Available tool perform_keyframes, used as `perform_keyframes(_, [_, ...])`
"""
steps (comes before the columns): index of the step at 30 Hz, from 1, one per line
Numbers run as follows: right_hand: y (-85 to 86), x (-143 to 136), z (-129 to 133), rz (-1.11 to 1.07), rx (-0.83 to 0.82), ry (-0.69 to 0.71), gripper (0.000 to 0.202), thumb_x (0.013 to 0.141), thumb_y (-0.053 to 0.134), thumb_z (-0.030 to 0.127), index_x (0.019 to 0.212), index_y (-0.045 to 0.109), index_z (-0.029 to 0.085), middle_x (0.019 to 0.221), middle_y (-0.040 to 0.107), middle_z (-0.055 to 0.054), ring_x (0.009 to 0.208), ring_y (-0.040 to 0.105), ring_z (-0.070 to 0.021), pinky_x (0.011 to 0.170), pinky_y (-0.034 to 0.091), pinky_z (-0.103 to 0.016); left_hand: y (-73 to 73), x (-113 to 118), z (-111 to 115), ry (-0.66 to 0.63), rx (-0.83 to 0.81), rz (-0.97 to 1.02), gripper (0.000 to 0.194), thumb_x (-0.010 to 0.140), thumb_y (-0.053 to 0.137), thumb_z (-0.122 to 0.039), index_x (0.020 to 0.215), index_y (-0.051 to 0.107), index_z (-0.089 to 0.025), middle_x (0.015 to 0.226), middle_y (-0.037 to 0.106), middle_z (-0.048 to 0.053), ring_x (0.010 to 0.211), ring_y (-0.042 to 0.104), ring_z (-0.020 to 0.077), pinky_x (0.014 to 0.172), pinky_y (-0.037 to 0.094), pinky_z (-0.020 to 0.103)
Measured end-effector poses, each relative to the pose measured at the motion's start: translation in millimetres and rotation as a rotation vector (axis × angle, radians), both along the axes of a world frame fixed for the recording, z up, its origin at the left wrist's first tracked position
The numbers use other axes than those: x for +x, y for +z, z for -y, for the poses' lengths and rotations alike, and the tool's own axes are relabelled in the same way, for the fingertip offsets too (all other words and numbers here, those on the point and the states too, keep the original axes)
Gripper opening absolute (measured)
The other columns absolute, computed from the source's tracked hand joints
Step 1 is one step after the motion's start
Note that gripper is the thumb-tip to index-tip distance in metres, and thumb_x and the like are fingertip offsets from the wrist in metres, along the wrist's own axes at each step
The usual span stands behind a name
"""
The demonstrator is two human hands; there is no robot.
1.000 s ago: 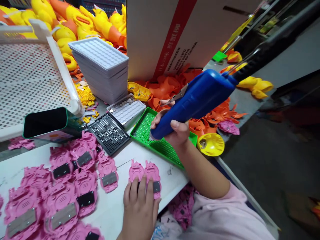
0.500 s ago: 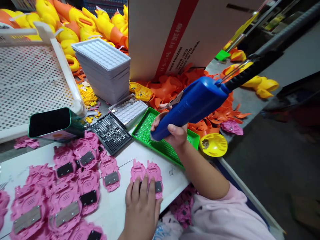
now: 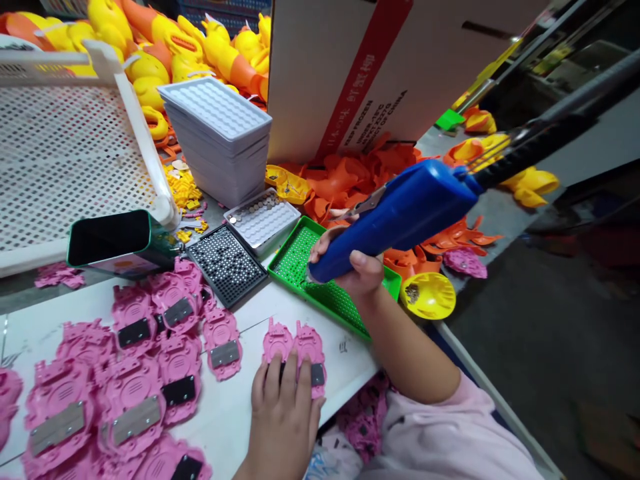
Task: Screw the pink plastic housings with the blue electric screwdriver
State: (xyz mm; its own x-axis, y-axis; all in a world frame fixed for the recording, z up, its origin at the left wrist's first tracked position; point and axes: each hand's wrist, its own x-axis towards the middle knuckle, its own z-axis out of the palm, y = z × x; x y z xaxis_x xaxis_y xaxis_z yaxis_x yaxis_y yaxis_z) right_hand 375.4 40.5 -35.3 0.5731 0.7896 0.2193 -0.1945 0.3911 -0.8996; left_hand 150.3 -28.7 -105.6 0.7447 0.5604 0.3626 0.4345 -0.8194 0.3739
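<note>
My right hand (image 3: 363, 273) is wrapped round a blue electric screwdriver (image 3: 395, 217), which slants with its tip down over a green perforated tray (image 3: 345, 307). I cannot tell whether the tip touches the tray. On the white tabletop (image 3: 250, 407), my left hand (image 3: 283, 407) lies flat, fingers stretched across two pink plastic housings (image 3: 309, 343) set side by side. A grey plate shows on the right one; the fingers mostly hide the plate of the left one. Several more pink housings (image 3: 133, 393) with grey or black plates lie to the left, some overlapping.
Behind are a black perforated tray (image 3: 227, 267), a stack of white trays (image 3: 220, 147) and a large carton (image 3: 325, 80). A yellow bowl (image 3: 435, 303) with small metal pieces sits right of the green tray. A dark green tin (image 3: 110, 240) stands at left, before a white crate (image 3: 65, 147).
The camera view has shifted slightly. The screwdriver has moved a little in my right hand's grasp, its tip still over the green tray. My left hand stays on the two housings.
</note>
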Motion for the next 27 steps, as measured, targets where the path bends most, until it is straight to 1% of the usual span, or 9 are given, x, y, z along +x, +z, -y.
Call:
perform_keyframes(2, [3.2,1,1,0.006,0.035,-0.002,0.044,0.059,0.072,0.049,0.092,0.055,0.024,0.065,0.061,0.002,0.054,0.060,-0.0170,0.051,0.050,-0.033,0.2,0,0,-0.003,-0.001,-0.008,0.039,0.088,0.057,-0.043,0.114,0.067,-0.016,0.114,0.068,0.012,0.113,0.051,0.0284,0.104,0.029,0.044])
perform_keyframes(4, [10.3,3,4,0.016,0.080,0.007,0.042,0.061,0.071,0.046,0.096,0.055,0.026,0.066,0.063,0.002,0.053,0.060,-0.0168,0.052,0.050,-0.033,0.7,0,1,0.002,0.001,-0.014,0.039,0.087,0.058,-0.044,0.114,0.067,-0.017,0.114,0.067,0.011,0.114,0.051,0.0284,0.104,0.029,0.044])
perform_keyframes(8, [32.8,2,16,0.040,0.131,0.032,0.036,0.065,0.069,0.044,0.095,0.057,0.029,0.066,0.063,0.002,0.054,0.060,-0.0176,0.054,0.051,-0.034,1.9,1,1,0.004,0.012,-0.008,0.037,0.087,0.058,-0.042,0.112,0.067,-0.017,0.114,0.067,0.011,0.113,0.051,0.0284,0.103,0.029,0.044])
perform_keyframes(10, [42.5,-2,27,0.060,0.152,0.078,0.035,0.068,0.068,0.046,0.096,0.060,0.028,0.067,0.062,0.001,0.056,0.060,-0.0181,0.055,0.051,-0.035,2.0,1,1,0.000,0.009,-0.003,0.035,0.088,0.058,-0.041,0.112,0.068,-0.017,0.114,0.067,0.011,0.112,0.051,0.0286,0.103,0.029,0.044])
perform_keyframes(12, [46.9,-10,38,0.070,0.153,0.155,0.033,0.071,0.067,0.046,0.096,0.063,0.026,0.069,0.063,-0.001,0.058,0.060,-0.0186,0.057,0.050,-0.036,1.7,0,2,-0.005,0.003,-0.008,0.035,0.087,0.058,-0.040,0.112,0.068,-0.016,0.115,0.067,0.011,0.112,0.051,0.0292,0.102,0.029,0.044])
perform_keyframes(15, [42.0,-25,52,0.059,0.118,0.224,0.029,0.074,0.066,0.044,0.096,0.065,0.025,0.073,0.064,-0.003,0.062,0.061,-0.0196,0.058,0.050,-0.036,1.4,-1,3,-0.013,-0.003,-0.028,0.037,0.086,0.060,-0.039,0.113,0.067,-0.016,0.116,0.067,0.011,0.112,0.050,0.0297,0.103,0.029,0.045])
perform_keyframes(19, [25.6,-40,60,0.036,0.079,0.208,0.028,0.075,0.067,0.045,0.096,0.066,0.026,0.074,0.064,-0.002,0.064,0.061,-0.0190,0.058,0.048,-0.034,2.5,-1,3,-0.018,-0.007,-0.045,0.038,0.086,0.060,-0.040,0.115,0.066,-0.016,0.117,0.067,0.011,0.112,0.050,0.0297,0.103,0.028,0.045])
perform_keyframes(22, [17.3,-43,61,0.027,0.071,0.178,0.031,0.074,0.068,0.045,0.099,0.066,0.026,0.074,0.065,-0.002,0.064,0.061,-0.0187,0.060,0.048,-0.034,3.6,-1,3,-0.015,-0.004,-0.046,0.037,0.087,0.059,-0.041,0.114,0.066,-0.016,0.117,0.067,0.011,0.112,0.050,0.0295,0.104,0.027,0.045])
perform_keyframes(27, [12.3,-42,62,0.036,0.049,0.157,0.037,0.073,0.067,0.047,0.104,0.067,0.026,0.073,0.063,-0.002,0.063,0.060,-0.0185,0.059,0.049,-0.034,2.7,-1,3,-0.014,0.001,-0.054,0.039,0.086,0.060,-0.042,0.115,0.066,-0.017,0.117,0.067,0.010,0.113,0.050,0.0295,0.104,0.027,0.045])
